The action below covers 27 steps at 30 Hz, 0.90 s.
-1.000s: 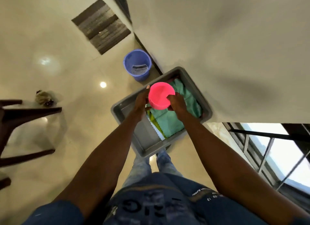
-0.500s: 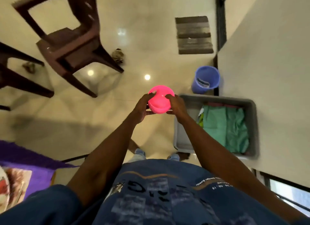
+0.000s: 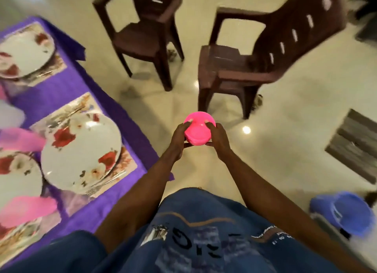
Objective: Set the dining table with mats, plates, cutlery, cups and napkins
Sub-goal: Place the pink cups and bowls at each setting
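Two hands on one pink cup [image 3: 199,131]: I'm holding it out in front of me at chest height, over the floor, just right of the surface's [image 3: 85,97] corner. Head view only, so that's all I've got. My left hand [image 3: 179,139] is wrapping the cup's left side, fingers [image 3: 188,123] curling over the top, thumb underneath; my right hand [image 3: 219,139] is mirroring it on the other side. Both are pinching the cup between fingertips and thumbs, prob. because I'm carrying it while turning toward the surface and want it steady. Could be a stack of cups, can't tell w/ the blur.

Cup is looking bright glossy pink plastic, rounded, w/ a light glint on it.

On the purple cloth, floral plates [image 3: 80,150] are sitting on printed mats [image 3: 122,164], cutlery [image 3: 114,177] showing beside the nearest plate, pink blurred shapes [image 3: 26,209] lying farther left, maybe cups or napkins. So this cup is likely going to a setting there. Two brown chairs [image 3: 255,54] are standing beyond, blue bucket [image 3: 346,213] at lower right.
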Motion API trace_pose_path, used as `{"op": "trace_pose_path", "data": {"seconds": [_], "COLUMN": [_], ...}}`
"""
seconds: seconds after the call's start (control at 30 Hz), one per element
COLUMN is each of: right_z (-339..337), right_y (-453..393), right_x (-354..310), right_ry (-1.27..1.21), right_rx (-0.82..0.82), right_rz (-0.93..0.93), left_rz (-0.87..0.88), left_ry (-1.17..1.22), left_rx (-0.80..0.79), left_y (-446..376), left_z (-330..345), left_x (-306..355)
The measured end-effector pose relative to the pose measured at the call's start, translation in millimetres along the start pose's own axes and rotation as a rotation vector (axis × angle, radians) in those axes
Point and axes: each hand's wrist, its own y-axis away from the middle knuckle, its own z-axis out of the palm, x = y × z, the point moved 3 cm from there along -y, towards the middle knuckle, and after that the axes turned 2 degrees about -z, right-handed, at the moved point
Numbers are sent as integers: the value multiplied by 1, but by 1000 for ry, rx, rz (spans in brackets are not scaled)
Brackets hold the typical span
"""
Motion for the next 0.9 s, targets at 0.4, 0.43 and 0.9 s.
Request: {"op": "trace_pose_path", "data": {"seconds": [0.4, 0.43, 0.9], "right_z": [192, 206, 356], "right_y": [-83, -90, -171], "right_x": [-83, -90, -176], "right_ry": [266, 291, 580], "right_rx": [-430, -463, -928], "right_rz": [-146, -155, -178], "left_rz": [170, 189, 327], "left_ry": [428, 463, 837], "left_rx": [486, 530, 883], "left_y": [-43, -47, -104], "left_z": [-130, -137, -201], "left_x": [81, 87, 168]}}
